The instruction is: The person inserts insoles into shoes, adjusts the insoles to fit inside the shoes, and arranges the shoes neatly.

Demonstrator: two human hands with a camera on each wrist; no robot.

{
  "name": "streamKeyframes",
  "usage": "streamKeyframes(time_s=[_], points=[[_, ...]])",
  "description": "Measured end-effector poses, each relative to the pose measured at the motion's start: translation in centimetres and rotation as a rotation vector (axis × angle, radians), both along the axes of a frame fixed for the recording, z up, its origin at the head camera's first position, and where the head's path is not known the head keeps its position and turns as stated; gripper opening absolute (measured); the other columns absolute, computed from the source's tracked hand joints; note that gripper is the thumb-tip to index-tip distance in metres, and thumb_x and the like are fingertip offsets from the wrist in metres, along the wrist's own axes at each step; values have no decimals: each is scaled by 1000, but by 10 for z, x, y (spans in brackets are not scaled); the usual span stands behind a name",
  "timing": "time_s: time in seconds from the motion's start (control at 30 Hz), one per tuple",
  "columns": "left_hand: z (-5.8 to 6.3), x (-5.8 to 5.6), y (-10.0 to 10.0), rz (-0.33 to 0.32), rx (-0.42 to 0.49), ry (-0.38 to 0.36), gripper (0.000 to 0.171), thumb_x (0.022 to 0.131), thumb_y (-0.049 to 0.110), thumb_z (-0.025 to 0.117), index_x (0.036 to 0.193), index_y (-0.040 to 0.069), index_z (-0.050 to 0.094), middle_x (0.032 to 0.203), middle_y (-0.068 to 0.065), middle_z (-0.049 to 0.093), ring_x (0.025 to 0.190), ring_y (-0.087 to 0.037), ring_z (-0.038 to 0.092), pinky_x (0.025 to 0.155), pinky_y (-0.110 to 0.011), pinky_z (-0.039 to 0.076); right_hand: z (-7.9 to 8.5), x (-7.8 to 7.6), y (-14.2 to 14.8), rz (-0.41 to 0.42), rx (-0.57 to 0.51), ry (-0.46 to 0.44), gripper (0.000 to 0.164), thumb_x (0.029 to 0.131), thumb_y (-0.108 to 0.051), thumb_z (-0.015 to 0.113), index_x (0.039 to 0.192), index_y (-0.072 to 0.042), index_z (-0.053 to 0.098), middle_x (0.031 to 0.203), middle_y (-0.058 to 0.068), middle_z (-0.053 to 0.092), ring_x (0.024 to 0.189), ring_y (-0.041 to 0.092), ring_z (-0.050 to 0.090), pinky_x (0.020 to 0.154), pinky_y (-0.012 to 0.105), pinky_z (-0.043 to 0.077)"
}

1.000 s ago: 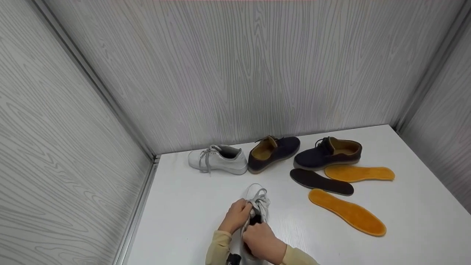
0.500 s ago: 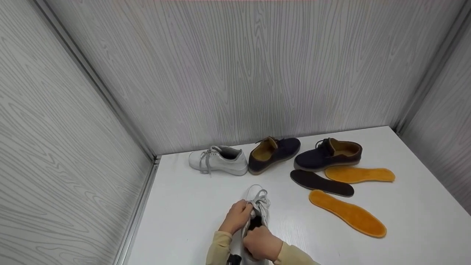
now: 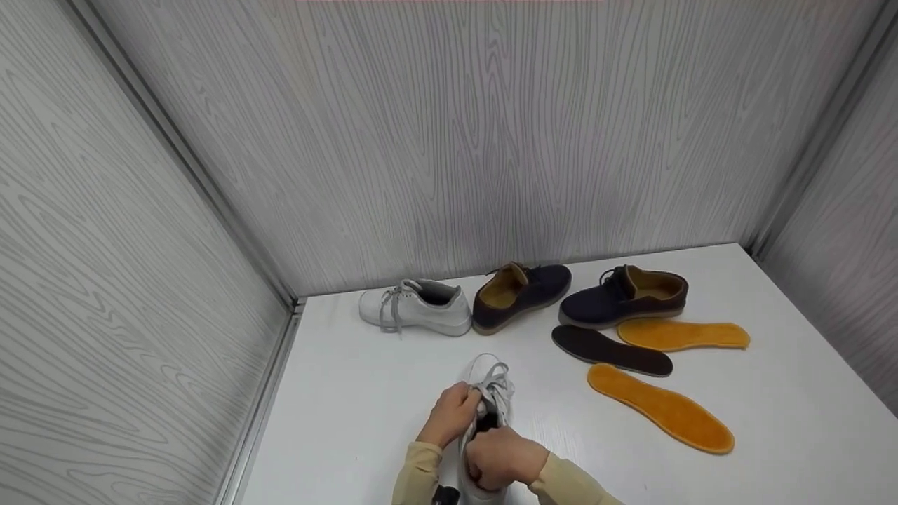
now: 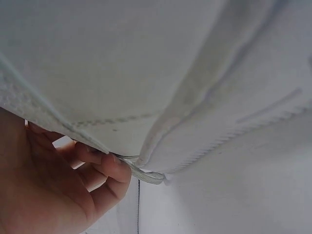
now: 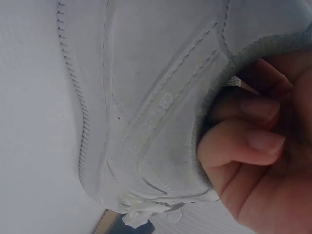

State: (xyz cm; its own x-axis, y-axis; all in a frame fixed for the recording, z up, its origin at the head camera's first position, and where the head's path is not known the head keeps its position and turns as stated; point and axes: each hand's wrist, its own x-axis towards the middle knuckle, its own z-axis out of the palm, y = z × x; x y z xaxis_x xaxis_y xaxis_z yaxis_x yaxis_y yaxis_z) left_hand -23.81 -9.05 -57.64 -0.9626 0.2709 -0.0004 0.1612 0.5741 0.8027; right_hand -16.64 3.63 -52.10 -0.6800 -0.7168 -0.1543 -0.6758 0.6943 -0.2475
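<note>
A white lace-up sneaker (image 3: pixel 483 372) stands toe away from me at the front of the table. My left hand (image 3: pixel 451 415) grips its upper near the laces from the left; in the left wrist view, the fingers (image 4: pixel 117 168) bend at the edge beside a lace. At the heel end, my right hand (image 3: pixel 502 457) reaches down into the shoe opening. In the right wrist view, two bent fingers (image 5: pixel 239 146) show at the collar, and others go into the dark inside. Whatever those fingertips touch in there is hidden.
Along the back wall stand another white sneaker (image 3: pixel 421 308) and two navy shoes, one in the middle (image 3: pixel 523 294) and one farther right (image 3: pixel 621 298). Right of my hands lie a dark brown insole (image 3: pixel 612 350), an orange insole (image 3: pixel 663 407) and a second orange insole (image 3: pixel 684 334).
My right hand has shifted slightly within the sneaker's opening, and its wrist has turned a little. My left hand and the sneaker stay in place.
</note>
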Motion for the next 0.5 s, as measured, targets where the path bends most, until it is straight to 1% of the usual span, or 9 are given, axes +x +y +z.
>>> streamKeyframes(time_s=[0.13,0.33,0.4,0.5], points=[[-2,0,0,1,0,-11,30,95,27,43,68,14,40,62,4,35,53,-12,33,51,-27,32,-3,3,-4,-7,26,38,44,69,-5,67,46,-18,32,42,-8,23,41,10,22,38,25,22],[-2,1,0,-10,3,-20,30,96,27,42,68,14,41,63,4,36,53,-12,35,52,-27,33,-8,4,-11,4,121,95,40,73,-13,68,48,-17,38,45,-5,34,42,12,33,40,29,30],[-2,0,0,-10,3,-13,31,95,27,43,68,14,41,63,4,37,53,-12,36,52,-27,34,-11,3,-11,-7,115,111,39,73,-13,69,48,-16,39,45,-4,36,42,13,34,39,29,31],[-1,-1,-2,-4,-7,-2,31,95,28,43,67,14,41,62,4,36,53,-12,35,53,-27,33,-15,2,-12,-33,38,134,36,73,-13,69,49,-15,43,47,-3,42,43,12,38,39,28,32]])
